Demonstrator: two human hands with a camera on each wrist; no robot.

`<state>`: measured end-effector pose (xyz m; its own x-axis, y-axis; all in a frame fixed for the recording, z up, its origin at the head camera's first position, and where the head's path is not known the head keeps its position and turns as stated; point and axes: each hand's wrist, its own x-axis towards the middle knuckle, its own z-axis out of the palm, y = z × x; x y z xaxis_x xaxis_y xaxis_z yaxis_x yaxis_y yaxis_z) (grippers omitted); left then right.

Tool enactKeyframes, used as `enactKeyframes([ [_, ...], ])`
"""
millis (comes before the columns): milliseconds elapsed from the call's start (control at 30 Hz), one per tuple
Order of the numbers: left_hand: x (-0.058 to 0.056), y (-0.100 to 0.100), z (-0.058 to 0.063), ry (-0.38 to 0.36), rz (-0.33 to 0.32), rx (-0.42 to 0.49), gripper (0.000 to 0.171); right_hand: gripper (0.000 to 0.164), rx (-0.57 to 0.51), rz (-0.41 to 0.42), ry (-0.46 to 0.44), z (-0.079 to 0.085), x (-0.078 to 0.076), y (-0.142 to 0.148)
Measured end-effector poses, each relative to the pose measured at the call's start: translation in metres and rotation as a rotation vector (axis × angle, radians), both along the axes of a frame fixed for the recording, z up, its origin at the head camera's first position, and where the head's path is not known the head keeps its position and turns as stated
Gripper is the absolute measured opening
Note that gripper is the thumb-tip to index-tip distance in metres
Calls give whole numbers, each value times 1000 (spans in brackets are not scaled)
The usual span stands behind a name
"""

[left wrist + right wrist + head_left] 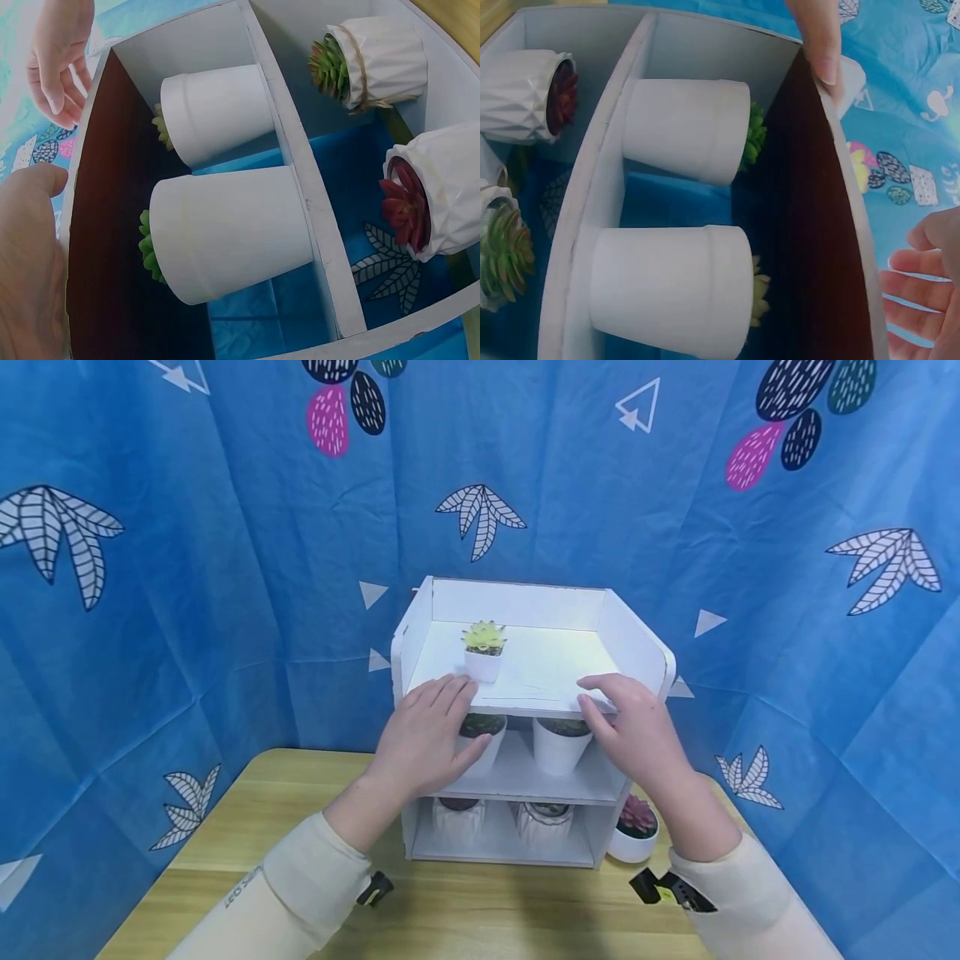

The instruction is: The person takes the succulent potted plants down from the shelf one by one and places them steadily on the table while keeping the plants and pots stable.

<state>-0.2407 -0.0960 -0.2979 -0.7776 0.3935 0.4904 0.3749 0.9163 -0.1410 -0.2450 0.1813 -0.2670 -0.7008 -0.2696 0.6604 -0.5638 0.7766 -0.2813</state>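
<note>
A small white pot with a yellow-green succulent stands on the top level of a white shelf unit. My left hand lies over the shelf's front edge, its fingers extended and its fingertips right by the pot's base. At the right of the same level, my right hand hovers at the front edge with loosely bent fingers and holds nothing. In the right wrist view its fingers are apart beyond the board's edge. Below stand two plain white pots with green succulents.
On the bottom level are two ridged white pots, one with a red succulent and one tied with twine. A white pot with a pink-red succulent sits on the wooden table at the unit's right. Blue patterned cloth hangs behind and around.
</note>
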Motion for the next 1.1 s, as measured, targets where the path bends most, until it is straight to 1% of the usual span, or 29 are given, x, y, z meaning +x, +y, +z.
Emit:
enactKeyframes([
  [167,1,-1,0,4,-5,5,76,30,11,-4,10,-6,-5,-2],
  [333,0,-1,-1,6,-8,10,77,30,26,8,17,-12,-9,-3],
  [567,1,-1,-3,6,-2,10,77,36,31,17,-19,-18,-10,-2],
  [733,1,-1,-4,8,0,16,77,37,44,24,-16,-20,-11,-2],
  [1100,-1,0,-1,13,-9,23,76,33,71,30,13,-23,-13,1],
])
